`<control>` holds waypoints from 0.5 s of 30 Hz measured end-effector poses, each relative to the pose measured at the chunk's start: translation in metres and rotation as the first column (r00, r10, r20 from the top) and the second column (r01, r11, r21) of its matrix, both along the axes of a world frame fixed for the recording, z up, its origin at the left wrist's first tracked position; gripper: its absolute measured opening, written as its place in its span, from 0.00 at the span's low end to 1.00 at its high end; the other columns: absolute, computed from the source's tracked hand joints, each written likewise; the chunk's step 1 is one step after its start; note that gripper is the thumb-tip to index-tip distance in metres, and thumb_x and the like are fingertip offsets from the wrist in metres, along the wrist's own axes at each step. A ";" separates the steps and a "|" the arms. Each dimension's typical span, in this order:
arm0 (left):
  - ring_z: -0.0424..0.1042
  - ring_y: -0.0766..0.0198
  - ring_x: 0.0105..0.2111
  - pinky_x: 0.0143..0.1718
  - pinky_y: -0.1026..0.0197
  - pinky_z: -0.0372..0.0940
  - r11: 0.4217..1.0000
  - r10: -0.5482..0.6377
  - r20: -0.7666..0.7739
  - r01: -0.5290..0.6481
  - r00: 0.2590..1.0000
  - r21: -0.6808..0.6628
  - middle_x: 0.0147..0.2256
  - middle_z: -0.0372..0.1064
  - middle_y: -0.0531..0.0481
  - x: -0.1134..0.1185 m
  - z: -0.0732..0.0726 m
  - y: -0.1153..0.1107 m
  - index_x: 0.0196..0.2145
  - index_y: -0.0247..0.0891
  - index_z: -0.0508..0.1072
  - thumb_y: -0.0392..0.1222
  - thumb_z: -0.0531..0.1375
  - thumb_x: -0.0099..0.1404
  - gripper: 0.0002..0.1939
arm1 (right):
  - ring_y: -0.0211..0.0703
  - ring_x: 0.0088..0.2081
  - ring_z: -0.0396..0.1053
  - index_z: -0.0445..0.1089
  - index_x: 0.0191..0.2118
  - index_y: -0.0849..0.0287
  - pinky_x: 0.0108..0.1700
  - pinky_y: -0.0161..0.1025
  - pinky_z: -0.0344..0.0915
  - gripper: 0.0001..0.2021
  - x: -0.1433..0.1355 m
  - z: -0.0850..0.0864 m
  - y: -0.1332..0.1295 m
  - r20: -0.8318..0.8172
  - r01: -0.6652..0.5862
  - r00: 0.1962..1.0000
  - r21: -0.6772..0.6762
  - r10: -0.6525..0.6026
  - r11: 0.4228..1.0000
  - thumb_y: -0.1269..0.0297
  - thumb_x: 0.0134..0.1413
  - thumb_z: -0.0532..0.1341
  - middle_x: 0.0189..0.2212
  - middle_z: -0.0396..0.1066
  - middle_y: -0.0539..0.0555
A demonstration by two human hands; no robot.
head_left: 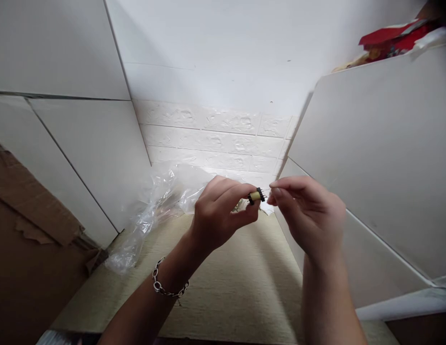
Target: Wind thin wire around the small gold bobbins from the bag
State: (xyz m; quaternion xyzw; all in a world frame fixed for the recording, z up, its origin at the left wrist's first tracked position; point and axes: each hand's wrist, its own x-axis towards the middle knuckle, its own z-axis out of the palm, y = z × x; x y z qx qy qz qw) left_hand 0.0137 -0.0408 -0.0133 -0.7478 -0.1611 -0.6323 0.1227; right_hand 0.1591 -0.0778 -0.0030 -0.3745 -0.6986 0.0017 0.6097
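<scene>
A small coil bobbin with a yellow winding, black ends and thin metal pins is held up near the middle of the view. My left hand grips it between thumb and fingertips; a chain bracelet is on that wrist. Just right of the bobbin's pins is my right hand, its thumb and index finger pinched close together. A thin wire seems to run toward those fingertips, too small to make out clearly.
Clear plastic bags lie on the beige surface at the left and back. White panels stand on both sides, a brick-patterned wall behind. Torn cardboard is at the left; red packaging sits upper right.
</scene>
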 end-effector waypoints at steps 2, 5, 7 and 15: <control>0.64 0.71 0.25 0.30 0.64 0.61 1.000 0.002 0.002 -0.002 1.000 0.005 0.24 0.69 0.55 0.000 -0.001 0.001 0.30 0.37 0.68 0.31 0.60 0.50 0.07 | 0.33 0.27 0.66 0.67 0.30 0.54 0.30 0.34 0.63 0.06 -0.002 0.003 0.000 0.052 0.063 0.996 0.095 -0.068 0.993 0.73 0.48 0.58 0.25 0.68 0.47; 0.64 0.71 0.25 0.30 0.64 0.61 1.000 0.008 -0.007 -0.008 1.000 0.011 0.25 0.69 0.55 0.000 -0.002 0.002 0.30 0.38 0.68 0.31 0.60 0.51 0.07 | 0.36 0.32 0.66 0.67 0.30 0.54 0.33 0.36 0.63 0.07 -0.003 0.007 -0.001 0.109 0.108 0.985 0.195 -0.131 0.975 0.74 0.48 0.57 0.28 0.68 0.49; 0.64 0.71 0.25 0.30 0.64 0.61 1.000 0.014 -0.014 -0.014 1.000 0.013 0.25 0.69 0.55 0.000 -0.002 0.003 0.30 0.38 0.68 0.32 0.60 0.52 0.07 | 0.37 0.33 0.66 0.67 0.31 0.54 0.35 0.37 0.63 0.07 -0.003 0.008 -0.001 0.129 0.114 0.981 0.215 -0.143 0.970 0.74 0.48 0.57 0.29 0.68 0.50; 0.65 0.71 0.26 0.31 0.64 0.61 1.000 -0.009 0.006 0.009 1.000 -0.027 0.25 0.70 0.56 0.000 -0.002 0.002 0.30 0.39 0.68 0.32 0.60 0.52 0.07 | 0.36 0.31 0.65 0.64 0.31 0.55 0.33 0.36 0.61 0.05 -0.001 0.008 -0.003 0.207 0.090 0.971 0.156 -0.122 0.984 0.73 0.48 0.56 0.28 0.67 0.49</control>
